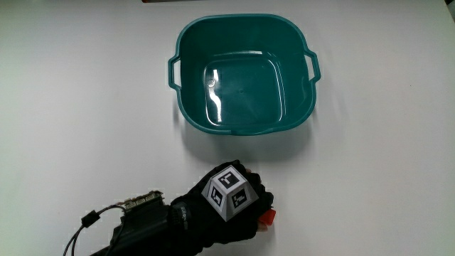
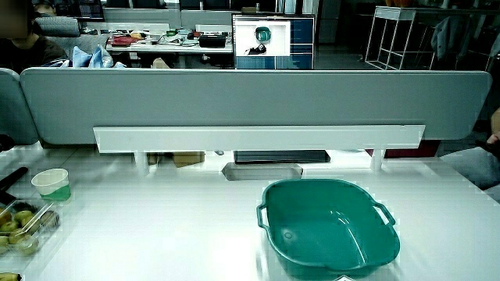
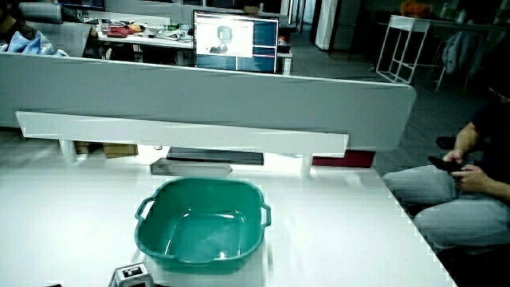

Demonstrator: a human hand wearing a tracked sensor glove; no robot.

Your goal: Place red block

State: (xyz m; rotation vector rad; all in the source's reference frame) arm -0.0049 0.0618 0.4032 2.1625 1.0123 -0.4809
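Main view: the hand, its grip clamped on the red block, sits near the desk's edge; carried low, the block could strike the teal basin's rim.

This is an open-plan office used as a recording lab. A white table ends at a low grey partition of the kind that divides office desks. Above the partition a monitor shows a camera picture of the basin, which marks the place as a test setup. More desks cluttered with gear stand in the room, along with a white metal rack. A paper cup and a snack tray sit on the table.
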